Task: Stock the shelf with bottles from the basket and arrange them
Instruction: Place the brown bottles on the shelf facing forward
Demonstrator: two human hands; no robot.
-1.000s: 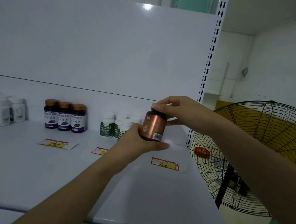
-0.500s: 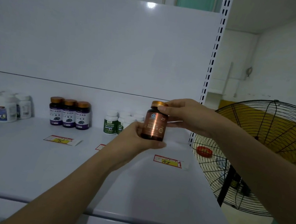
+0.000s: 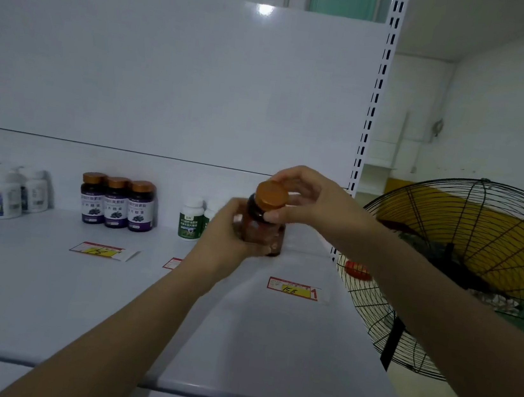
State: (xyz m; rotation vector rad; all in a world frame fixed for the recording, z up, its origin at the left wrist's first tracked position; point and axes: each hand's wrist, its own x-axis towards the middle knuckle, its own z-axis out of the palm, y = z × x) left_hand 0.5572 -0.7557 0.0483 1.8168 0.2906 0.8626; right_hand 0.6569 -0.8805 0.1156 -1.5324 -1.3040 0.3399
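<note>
The left hand [image 3: 227,235] is curled round the body of the brown bottle [image 3: 263,231], fingers wrapped under its lower half and thumb on the near side, gripping firmly. The right hand [image 3: 308,201] is closed on the orange cap [image 3: 271,196], thumb below the rim and fingertips over its far edge, pinching it from the right. The bottle sits between the two sets of fingers, tilted so that the cap faces the camera. Whether its base touches the shelf [image 3: 75,290] cannot be told, as the left fingers hide it. Just left of the left fingers, and behind them, stands a white bottle with a green label [image 3: 190,220], with more white bottles partly hidden behind the hand. Further left of those fingers three purple-labelled bottles [image 3: 116,202] stand upright in a touching row, and well beyond them a cluster of white bottles [image 3: 1,195]. A red-and-yellow price tag [image 3: 293,289] lies flat on the shelf below and nearer than the fingers; another tag [image 3: 100,250] lies to the lower left. Right of the right wrist stands a black wire-guard fan [image 3: 463,275], beside the slotted shelf upright [image 3: 373,113].
</note>
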